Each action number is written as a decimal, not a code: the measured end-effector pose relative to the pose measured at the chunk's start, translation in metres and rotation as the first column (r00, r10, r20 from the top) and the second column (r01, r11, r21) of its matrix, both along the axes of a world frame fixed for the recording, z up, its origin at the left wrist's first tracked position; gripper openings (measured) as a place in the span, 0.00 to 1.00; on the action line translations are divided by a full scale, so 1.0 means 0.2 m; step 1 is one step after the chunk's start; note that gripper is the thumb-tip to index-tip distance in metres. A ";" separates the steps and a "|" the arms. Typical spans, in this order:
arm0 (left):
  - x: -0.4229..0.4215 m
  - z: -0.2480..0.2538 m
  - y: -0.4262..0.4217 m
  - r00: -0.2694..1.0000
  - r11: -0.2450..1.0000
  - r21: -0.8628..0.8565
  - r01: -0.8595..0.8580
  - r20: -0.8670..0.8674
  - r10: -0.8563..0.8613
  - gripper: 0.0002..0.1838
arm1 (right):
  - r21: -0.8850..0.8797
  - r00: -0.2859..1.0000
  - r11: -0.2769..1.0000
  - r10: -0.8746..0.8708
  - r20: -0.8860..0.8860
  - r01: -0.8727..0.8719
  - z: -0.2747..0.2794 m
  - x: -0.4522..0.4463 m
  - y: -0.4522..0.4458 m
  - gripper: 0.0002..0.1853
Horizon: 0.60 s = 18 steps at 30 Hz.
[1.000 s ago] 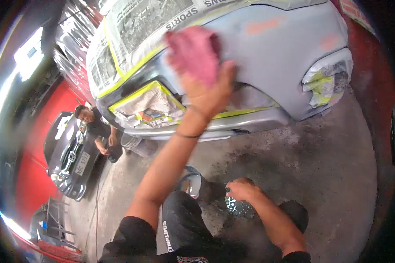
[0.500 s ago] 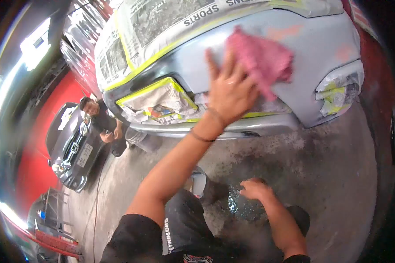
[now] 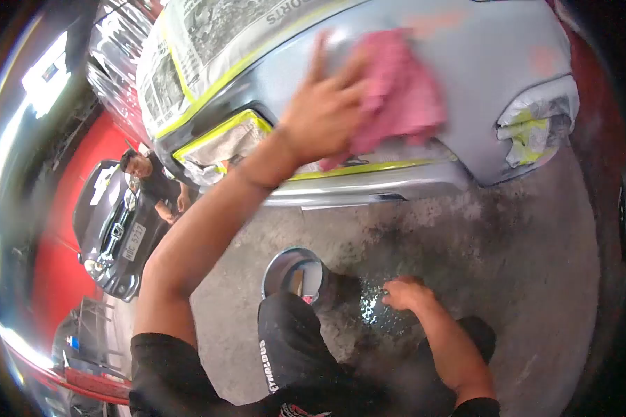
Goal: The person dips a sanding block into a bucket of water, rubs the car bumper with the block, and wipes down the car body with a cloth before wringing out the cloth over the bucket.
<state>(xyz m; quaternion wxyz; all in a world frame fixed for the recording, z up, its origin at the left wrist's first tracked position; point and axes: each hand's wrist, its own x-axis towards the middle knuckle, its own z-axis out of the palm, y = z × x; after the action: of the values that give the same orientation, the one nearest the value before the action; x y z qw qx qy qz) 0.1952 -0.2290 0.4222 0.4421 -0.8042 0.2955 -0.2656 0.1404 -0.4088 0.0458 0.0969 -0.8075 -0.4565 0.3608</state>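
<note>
My left hand point(image 3: 325, 111) is on the pink cloth point(image 3: 402, 97) against the car's grey bumper point(image 3: 487, 76). Its index finger is raised apart, while the other fingers press into the bunched cloth. My right hand point(image 3: 405, 295) hangs low above the wet floor, near my knee, fingers curled; a small dark shape shows at its upper edge, too unclear to name. Newspaper point(image 3: 222, 42) edged with yellow tape masks the car's upper part. More masking covers the left opening point(image 3: 222, 144) and the lamp at right point(image 3: 535, 128).
Below the bumper, a bucket point(image 3: 293, 271) with pale liquid stands by my knee. Another person point(image 3: 153, 184) leans beside a dark car point(image 3: 111, 229) at left. A red bench point(image 3: 94, 383) is at the lower left. Wet patches mark the concrete floor point(image 3: 535, 278).
My left hand and the cloth first swept right across the bumper, then shifted slightly back left and turned. The view has moved, showing more of the bucket. My right hand stays low.
</note>
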 end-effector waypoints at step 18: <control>-0.59 -0.74 -0.23 0.923 -0.097 -0.919 -0.382 -0.385 0.013 0.15 | 0.186 0.178 0.118 0.070 -0.981 0.976 0.03 0.06 0.12 0.17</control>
<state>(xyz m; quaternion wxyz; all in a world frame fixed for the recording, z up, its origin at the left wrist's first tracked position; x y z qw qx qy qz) 0.0767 -0.2760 0.2739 -0.2891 -0.9293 -0.0618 -0.2212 0.1517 -0.3855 0.0511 0.8519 -0.4060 -0.0697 0.3233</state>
